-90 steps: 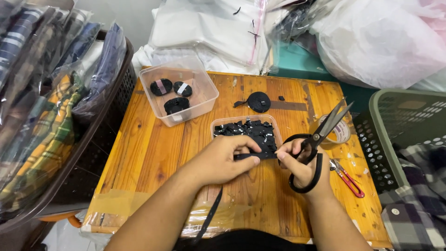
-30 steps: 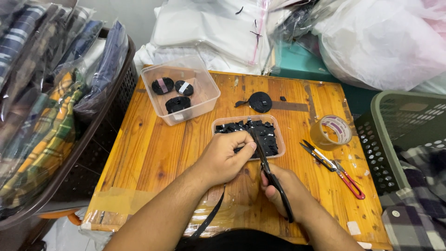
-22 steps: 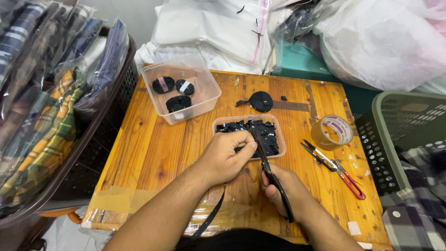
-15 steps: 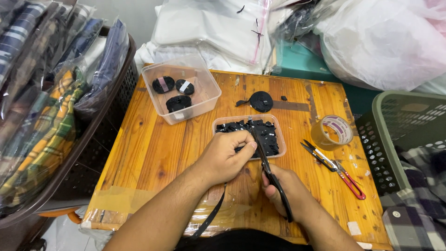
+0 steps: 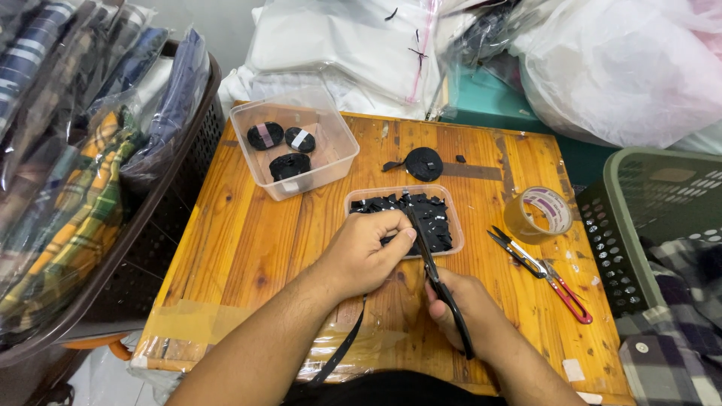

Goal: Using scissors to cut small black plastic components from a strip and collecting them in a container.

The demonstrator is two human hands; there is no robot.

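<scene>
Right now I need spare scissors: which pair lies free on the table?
The red-handled scissors lie free beside the tape roll; the right hand holds the black scissors.

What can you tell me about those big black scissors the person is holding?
The black scissors look like large tailoring shears with dark, seemingly metal blades and black handles. The right hand grips the handles near the table's front edge. The blades look closed or nearly so and point away from the person, the tip reaching over the shallow clear tray of small black cut pieces. The left hand rests right beside the blades, fingertips pinched next to them; what they pinch is hidden.
</scene>
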